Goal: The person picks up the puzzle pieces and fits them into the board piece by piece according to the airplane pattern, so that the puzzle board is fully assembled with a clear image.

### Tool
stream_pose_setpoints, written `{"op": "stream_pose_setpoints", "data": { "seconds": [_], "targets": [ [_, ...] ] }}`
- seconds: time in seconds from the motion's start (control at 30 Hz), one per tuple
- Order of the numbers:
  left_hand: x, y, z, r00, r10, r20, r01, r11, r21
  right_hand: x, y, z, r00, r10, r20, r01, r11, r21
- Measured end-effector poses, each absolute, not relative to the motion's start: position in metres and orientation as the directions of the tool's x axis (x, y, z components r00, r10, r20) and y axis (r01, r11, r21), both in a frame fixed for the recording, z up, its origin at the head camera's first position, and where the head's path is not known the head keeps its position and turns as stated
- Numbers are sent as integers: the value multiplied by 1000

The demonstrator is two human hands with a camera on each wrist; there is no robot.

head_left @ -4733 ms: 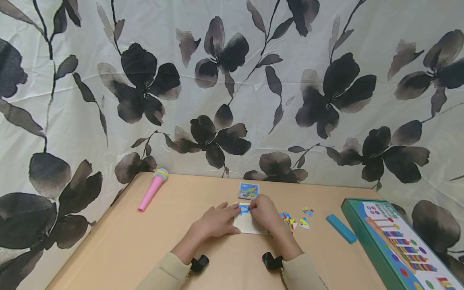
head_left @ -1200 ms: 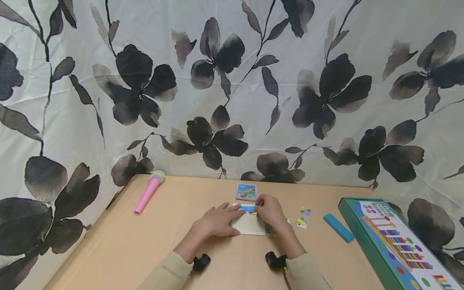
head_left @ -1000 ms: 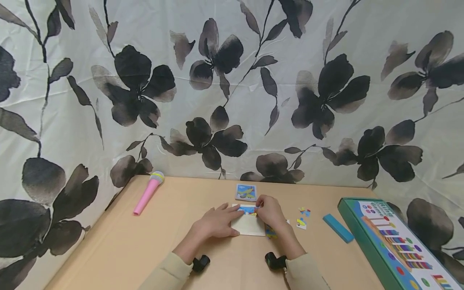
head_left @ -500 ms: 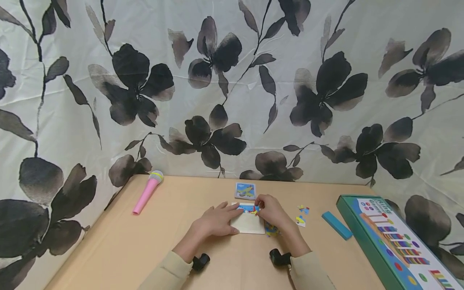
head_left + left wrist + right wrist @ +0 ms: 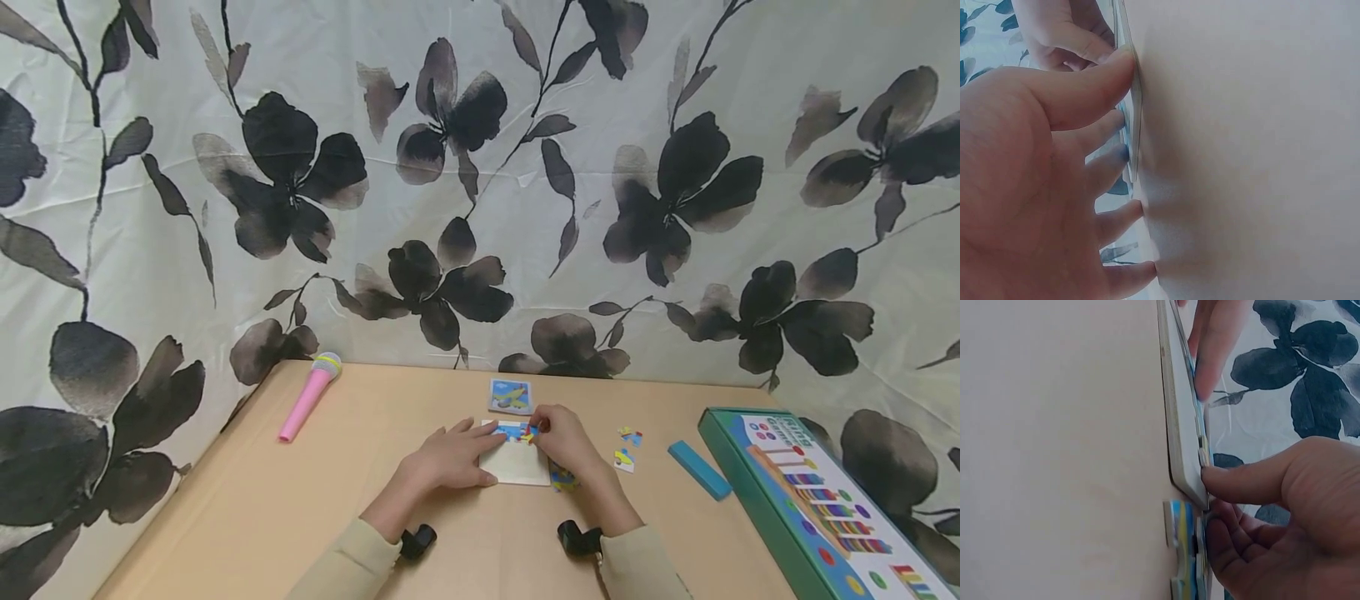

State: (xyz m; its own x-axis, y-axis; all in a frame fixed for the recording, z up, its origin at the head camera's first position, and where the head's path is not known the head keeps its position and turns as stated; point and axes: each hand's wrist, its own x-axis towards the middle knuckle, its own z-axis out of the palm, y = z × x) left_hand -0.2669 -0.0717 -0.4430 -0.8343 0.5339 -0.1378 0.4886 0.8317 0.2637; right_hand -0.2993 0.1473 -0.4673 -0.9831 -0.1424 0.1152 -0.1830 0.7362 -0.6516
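The spread left hand (image 5: pixel 448 458) presses the puzzle board (image 5: pixel 516 472), seemingly steadying it while the right hand (image 5: pixel 566 437) pinches a jigsaw piece (image 5: pixel 528 433) at its far right corner, loose pieces (image 5: pixel 562 478) handily near that wrist.

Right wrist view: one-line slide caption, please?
Right-hand fingers at the edge of the puzzle board, loose jigsaw pieces beside it on the table.

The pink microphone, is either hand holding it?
No, the pink microphone lies on the table, apart from the left hand and the right hand, which are both at the white board.
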Motion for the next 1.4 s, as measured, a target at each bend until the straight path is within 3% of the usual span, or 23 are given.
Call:
{"op": "stream_pose_setpoints", "data": {
  "seconds": [0.4,0.83,1.4],
  "targets": [
    [-267,-71,-444,-834,534,-139,486,831,271,-297,149,-463,-978,-180,108,-208,763,-612],
    [-265,-72,-442,-835,530,-146,483,834,267,-291,138,-458,-986,-144,88,-168,851,-497],
    [-270,-74,-438,-853,510,-109,477,847,234,-291,144,-458,-985,-124,123,-172,810,-561]
  ]
}}
